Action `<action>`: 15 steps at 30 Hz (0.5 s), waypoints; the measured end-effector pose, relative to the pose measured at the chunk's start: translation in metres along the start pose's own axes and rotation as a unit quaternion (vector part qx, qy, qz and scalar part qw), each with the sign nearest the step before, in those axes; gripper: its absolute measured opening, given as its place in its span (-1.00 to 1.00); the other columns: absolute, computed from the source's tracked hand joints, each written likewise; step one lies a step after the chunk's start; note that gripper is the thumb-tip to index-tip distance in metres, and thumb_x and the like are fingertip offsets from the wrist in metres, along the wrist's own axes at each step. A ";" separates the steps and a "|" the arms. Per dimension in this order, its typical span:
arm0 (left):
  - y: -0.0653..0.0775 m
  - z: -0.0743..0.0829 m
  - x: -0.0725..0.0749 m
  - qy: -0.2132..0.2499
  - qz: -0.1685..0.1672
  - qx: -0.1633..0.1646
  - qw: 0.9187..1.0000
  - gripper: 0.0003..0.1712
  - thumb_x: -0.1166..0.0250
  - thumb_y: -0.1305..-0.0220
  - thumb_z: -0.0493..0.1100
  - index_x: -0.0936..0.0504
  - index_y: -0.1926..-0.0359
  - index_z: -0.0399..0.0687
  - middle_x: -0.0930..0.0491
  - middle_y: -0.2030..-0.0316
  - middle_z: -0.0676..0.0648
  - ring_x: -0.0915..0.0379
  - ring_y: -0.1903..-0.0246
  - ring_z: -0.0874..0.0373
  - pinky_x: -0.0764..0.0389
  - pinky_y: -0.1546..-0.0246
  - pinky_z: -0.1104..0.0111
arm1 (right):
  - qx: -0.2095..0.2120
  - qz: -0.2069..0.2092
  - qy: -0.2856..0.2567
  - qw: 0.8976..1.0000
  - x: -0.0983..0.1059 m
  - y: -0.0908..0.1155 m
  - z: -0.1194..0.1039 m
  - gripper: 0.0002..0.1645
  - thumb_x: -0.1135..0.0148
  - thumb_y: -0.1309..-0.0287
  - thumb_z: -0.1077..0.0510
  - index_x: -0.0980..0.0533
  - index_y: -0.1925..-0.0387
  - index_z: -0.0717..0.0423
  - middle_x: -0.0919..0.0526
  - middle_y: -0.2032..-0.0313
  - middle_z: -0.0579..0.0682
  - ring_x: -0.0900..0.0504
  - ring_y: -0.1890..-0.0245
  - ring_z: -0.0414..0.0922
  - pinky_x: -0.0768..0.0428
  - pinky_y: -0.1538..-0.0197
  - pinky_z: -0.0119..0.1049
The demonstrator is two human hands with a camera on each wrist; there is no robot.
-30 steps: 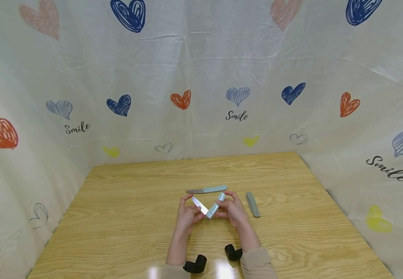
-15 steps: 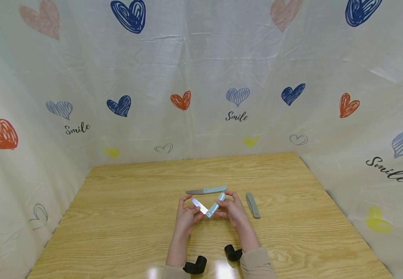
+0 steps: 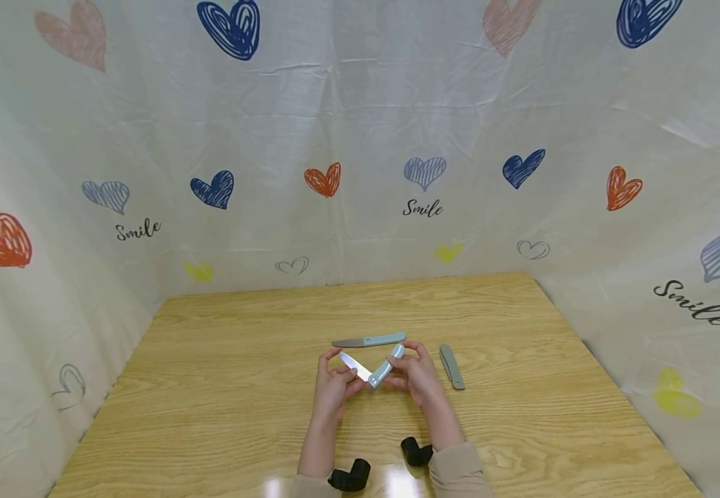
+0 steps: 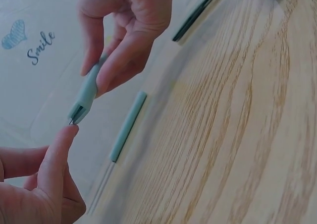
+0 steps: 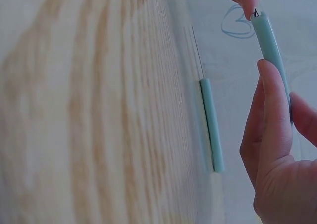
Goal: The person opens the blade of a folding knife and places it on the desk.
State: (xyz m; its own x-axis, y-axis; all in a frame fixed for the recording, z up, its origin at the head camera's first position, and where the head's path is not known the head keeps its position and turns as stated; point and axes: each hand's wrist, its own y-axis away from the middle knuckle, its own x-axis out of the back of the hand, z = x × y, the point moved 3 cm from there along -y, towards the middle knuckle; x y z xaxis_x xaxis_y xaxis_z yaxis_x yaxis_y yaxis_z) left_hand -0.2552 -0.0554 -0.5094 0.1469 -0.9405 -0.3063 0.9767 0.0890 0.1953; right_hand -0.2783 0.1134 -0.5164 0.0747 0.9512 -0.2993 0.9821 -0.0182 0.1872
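Between my hands, above the table, is a light-blue folding knife (image 3: 387, 368), its blade swung partway out so that blade and handle make a V. My left hand (image 3: 331, 389) pinches the shiny blade (image 3: 355, 365) between thumb and fingers. Thumb and fingers of my right hand (image 3: 422, 379) grip the handle. In the left wrist view the handle's slot end (image 4: 81, 105) sits right at the left thumb tip. From the right wrist, the thumb lies along the handle (image 5: 270, 43); most of the blade is hidden there.
Just beyond my hands lies a second light-blue knife (image 3: 384, 339), unfolded, blade to the left. A folded grey-green knife (image 3: 453, 366) rests right of my right hand. Black wrist mounts (image 3: 350, 476) sit on both forearms. A heart-patterned curtain (image 3: 360, 228) hangs behind the wooden table (image 3: 229, 380).
The blade tip has shifted slightly left, so the V between blade and handle is a little wider. Both hands keep their hold and have barely moved.
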 end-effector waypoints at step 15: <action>0.000 -0.006 -0.007 0.043 0.043 -0.022 0.998 -0.33 -0.07 -0.25 -0.57 -0.11 -0.35 -0.26 -0.37 0.26 -0.27 -0.48 0.39 0.13 -0.70 0.33 0.41 | 0.009 0.016 -0.032 0.999 -0.001 0.002 -0.002 -0.44 -0.10 -0.27 0.44 -0.07 -0.19 0.30 -0.55 0.33 0.03 -0.63 0.38 -0.15 -0.73 0.34 -0.25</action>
State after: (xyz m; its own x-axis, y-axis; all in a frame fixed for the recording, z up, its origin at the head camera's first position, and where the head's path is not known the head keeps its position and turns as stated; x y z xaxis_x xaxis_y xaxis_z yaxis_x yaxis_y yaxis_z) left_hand -0.2549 -0.0470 -0.5126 0.2420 -0.8969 -0.3701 0.9654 0.1844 0.1841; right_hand -0.2765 0.1135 -0.5136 0.1164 0.9283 -0.3531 0.9819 -0.0541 0.1816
